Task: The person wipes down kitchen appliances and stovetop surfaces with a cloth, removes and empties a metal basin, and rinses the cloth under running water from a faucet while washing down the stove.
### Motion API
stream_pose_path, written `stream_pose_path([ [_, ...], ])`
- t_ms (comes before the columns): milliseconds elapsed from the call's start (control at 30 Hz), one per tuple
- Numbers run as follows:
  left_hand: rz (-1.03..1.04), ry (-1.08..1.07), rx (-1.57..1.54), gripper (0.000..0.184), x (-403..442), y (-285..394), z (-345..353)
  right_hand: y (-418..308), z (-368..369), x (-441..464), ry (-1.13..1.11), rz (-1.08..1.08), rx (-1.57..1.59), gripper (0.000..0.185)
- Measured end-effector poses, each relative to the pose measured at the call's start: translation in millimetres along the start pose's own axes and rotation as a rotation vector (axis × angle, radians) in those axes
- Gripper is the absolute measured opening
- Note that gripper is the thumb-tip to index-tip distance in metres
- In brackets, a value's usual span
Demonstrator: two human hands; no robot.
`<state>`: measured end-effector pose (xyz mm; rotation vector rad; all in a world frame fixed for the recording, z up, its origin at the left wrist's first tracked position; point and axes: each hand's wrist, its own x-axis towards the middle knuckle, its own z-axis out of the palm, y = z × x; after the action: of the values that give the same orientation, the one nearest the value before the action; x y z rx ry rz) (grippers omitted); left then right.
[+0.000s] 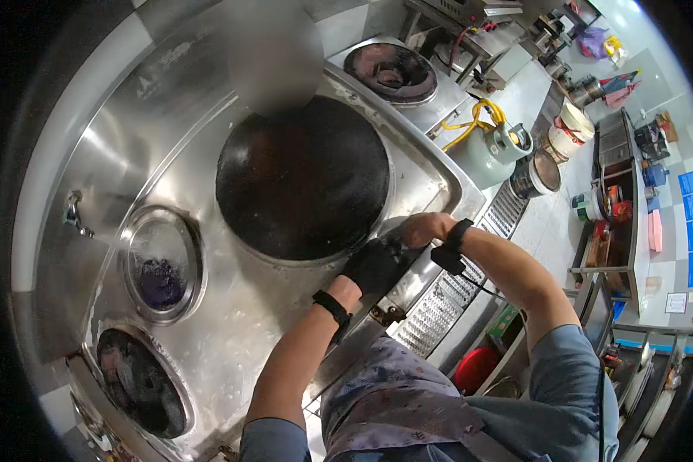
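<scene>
A large black wok (304, 181) sits in the round opening of the steel stove. My left hand (373, 266), covered by a black glove or cloth, is at the wok's lower right rim; its fingers cannot be made out. Bare and curled, my right hand (425, 229) meets the dark material beside it, near the stove's front edge. What its fingers grip is hidden. Both wrists wear black bands.
To the left are a round basin (162, 266), a second dark wok (142, 383) and a tap (75, 214). Beyond the stove's front edge stand a gas cylinder (489, 154) with a yellow hose, a bucket (535, 175) and a floor grate (439, 319).
</scene>
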<state>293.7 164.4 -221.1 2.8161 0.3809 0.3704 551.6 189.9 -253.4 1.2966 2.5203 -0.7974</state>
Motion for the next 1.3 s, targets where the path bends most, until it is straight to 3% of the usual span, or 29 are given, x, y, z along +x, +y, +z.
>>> stream_pose_path([
  [100,-0.171,-0.152,-0.275,0.039,-43,4,-8,2,60,32,-0.163,-0.144,0.155,0.018],
  [167,-0.291,-0.054,-0.480,0.037,-85,16,-39,-30,77,48,-0.229,-0.209,0.211,0.018],
  [200,-0.335,-0.019,-0.549,0.036,-107,21,-43,-56,89,52,-0.056,-0.271,0.225,0.017],
  [300,-0.349,0.053,-0.500,0.034,-178,35,-29,-141,95,63,0.019,-0.228,0.108,0.018],
  [400,-0.424,0.066,-0.541,0.032,-246,56,-63,-237,107,80,0.093,-0.199,-0.006,0.019],
  [467,-0.456,-0.057,-0.510,0.033,-296,71,-80,-306,119,90,0.164,-0.192,-0.060,0.020],
  [567,-0.435,-0.010,-0.409,0.032,-399,97,-72,-418,138,107,0.231,-0.230,-0.090,0.021],
  [600,-0.401,-0.014,-0.350,0.033,-429,106,-79,-456,143,112,0.227,-0.259,-0.094,0.021],
  [667,-0.532,-0.099,-0.389,0.034,-484,137,-105,-524,148,121,0.167,-0.325,-0.094,0.022],
  [700,-0.461,-0.099,-0.242,0.029,-506,154,-134,-549,144,125,0.062,-0.359,-0.074,0.022],
  [767,-0.569,-0.513,-0.087,0.020,-544,172,-165,-572,119,132,-0.202,-0.421,0.149,0.028],
  [800,-0.743,-0.929,-0.090,0.017,-561,178,-173,-578,104,135,-0.305,-0.443,0.269,0.034],
  [833,-0.827,-0.729,0.034,0.013,-582,185,-162,-557,100,130,0.052,-0.579,0.131,0.037],
  [867,-0.815,-0.700,0.072,0.018,-572,183,-174,-532,98,125,0.410,-0.701,-0.006,0.040],
  [933,-0.756,-0.295,0.122,0.032,-568,169,-140,-478,76,120,0.627,-0.386,-0.047,0.046],
  [1000,-0.694,-0.109,0.039,0.046,-519,154,-127,-410,73,113,0.664,-0.068,-0.087,0.068],
  [1067,-0.703,0.023,0.022,0.053,-460,148,-118,-371,58,104,0.609,0.201,0.014,0.073],
  [1200,-0.718,0.179,-0.082,0.057,-381,136,-95,-368,83,125,0.733,0.239,-0.123,0.073],
  [1300,-0.791,0.136,-0.119,0.060,-380,123,-76,-408,118,155,0.643,0.028,-0.144,0.070],
])
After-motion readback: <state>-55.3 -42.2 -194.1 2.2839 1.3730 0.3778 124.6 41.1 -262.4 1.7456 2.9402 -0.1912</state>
